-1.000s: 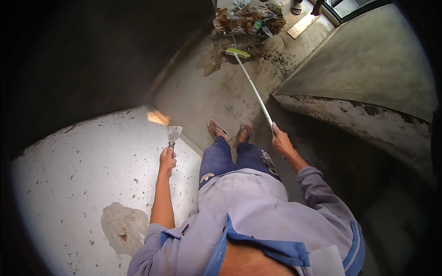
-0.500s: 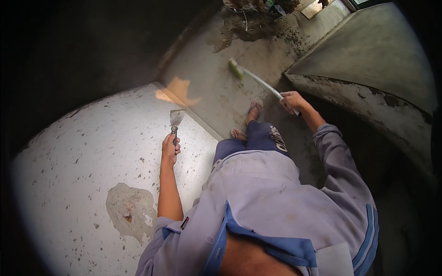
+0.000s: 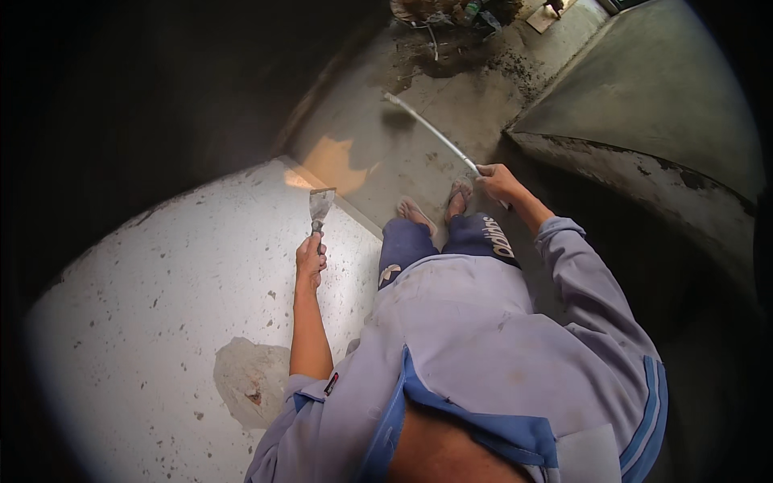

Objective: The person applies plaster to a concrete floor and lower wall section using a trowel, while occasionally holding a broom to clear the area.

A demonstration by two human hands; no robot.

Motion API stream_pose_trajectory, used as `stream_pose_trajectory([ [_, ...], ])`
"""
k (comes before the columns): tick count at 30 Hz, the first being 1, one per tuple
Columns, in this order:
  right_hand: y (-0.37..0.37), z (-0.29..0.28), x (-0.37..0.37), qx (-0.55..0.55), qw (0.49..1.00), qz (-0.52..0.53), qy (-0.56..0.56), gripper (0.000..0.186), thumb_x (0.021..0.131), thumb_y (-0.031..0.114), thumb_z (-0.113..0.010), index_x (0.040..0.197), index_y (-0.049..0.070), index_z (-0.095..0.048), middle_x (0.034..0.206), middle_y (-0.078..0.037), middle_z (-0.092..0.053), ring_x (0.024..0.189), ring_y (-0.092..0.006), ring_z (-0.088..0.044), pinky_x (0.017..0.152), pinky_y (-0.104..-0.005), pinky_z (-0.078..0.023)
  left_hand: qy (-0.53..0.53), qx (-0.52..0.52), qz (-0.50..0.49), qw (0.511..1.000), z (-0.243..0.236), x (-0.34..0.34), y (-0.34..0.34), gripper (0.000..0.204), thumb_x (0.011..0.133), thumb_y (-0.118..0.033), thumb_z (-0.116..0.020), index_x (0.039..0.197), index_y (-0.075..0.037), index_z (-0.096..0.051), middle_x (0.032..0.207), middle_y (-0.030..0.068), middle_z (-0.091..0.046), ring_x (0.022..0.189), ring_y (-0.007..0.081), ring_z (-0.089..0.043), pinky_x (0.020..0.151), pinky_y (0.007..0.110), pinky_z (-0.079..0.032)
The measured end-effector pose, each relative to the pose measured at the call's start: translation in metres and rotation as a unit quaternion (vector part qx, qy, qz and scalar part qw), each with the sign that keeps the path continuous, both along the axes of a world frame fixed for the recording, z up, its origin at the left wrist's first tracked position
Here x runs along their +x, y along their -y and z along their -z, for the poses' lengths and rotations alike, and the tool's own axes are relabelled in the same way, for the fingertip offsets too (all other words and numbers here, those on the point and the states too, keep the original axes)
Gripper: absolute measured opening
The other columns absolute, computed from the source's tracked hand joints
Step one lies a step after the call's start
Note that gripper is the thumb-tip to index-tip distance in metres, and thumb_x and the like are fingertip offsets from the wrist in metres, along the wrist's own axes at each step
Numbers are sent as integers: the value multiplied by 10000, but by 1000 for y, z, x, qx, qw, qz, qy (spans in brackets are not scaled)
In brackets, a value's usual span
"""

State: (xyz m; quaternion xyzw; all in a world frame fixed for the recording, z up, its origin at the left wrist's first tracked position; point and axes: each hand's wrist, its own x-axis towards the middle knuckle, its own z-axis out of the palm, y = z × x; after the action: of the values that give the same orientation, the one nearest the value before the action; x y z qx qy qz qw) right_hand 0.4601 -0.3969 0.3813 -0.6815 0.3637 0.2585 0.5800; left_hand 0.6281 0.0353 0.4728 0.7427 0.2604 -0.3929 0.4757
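My left hand [image 3: 309, 259] is closed round the dark handle of a putty knife [image 3: 320, 211], its wide grey blade pointing away from me above a white surface. A long-handled brush [image 3: 435, 130] is gripped by its white handle in my right hand [image 3: 498, 183]. The brush's far end hangs above the grey floor, and its bristles, greenish in the earlier frame, are hardly visible now. Below my left hand, a grey patch [image 3: 248, 385] spreads on the speckled white surface [image 3: 161, 322], partly covered by my forearm.
My feet in flip-flops stand on the concrete floor [image 3: 338, 133]. Debris [image 3: 451, 16] and dark dirt lie at the far end, near a small board [image 3: 552, 14]. A stained, raised ledge [image 3: 636, 161] runs along the right. Deep shadow covers the far left.
My right hand has moved a little left and nearer, and the brush's far end has swung left and up. My left foot has come forward. The putty knife stays in my left hand.
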Motion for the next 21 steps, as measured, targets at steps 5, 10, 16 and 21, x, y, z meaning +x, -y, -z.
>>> stream_pose_trajectory([
  [5, 15, -122, -83, -97, 992, 31, -69, 446, 849, 161, -537, 1275, 26, -524, 808, -188, -616, 749, -213, -616, 707, -349, -476, -35, 80, 101, 991, 29, 65, 5, 291, 915, -364, -567, 922, -73, -551, 612, -35, -447, 419, 41, -357, 354, 196, -265],
  [10, -106, -182, -187, -32, 938, 232, -255, 386, 884, 198, -510, 1210, -6, -544, 1005, -189, -627, 933, -261, -604, 833, -367, -449, -80, 118, 238, 961, 82, 169, 50, 277, 921, -363, -546, 825, -107, -502, 591, -36, -444, 409, 59, -371, 347, 211, -271],
  [16, -283, -35, -221, -26, 756, 517, -402, 401, 829, 177, -548, 1159, -51, -539, 1048, -245, -610, 1003, -306, -603, 824, -389, -463, -38, 97, 509, 854, 52, 311, 173, 288, 939, -374, -511, 792, -128, -486, 596, -38, -442, 413, 59, -380, 354, 238, -272],
  [21, -236, 77, -60, -5, 635, 739, -226, 173, 798, 165, -510, 739, 3, -527, 562, -88, -491, 488, -194, -523, 418, -372, -406, 25, 106, 612, 783, 15, 389, 256, 264, 945, -367, -505, 795, -153, -472, 610, -65, -417, 429, 30, -347, 379, 211, -256],
])
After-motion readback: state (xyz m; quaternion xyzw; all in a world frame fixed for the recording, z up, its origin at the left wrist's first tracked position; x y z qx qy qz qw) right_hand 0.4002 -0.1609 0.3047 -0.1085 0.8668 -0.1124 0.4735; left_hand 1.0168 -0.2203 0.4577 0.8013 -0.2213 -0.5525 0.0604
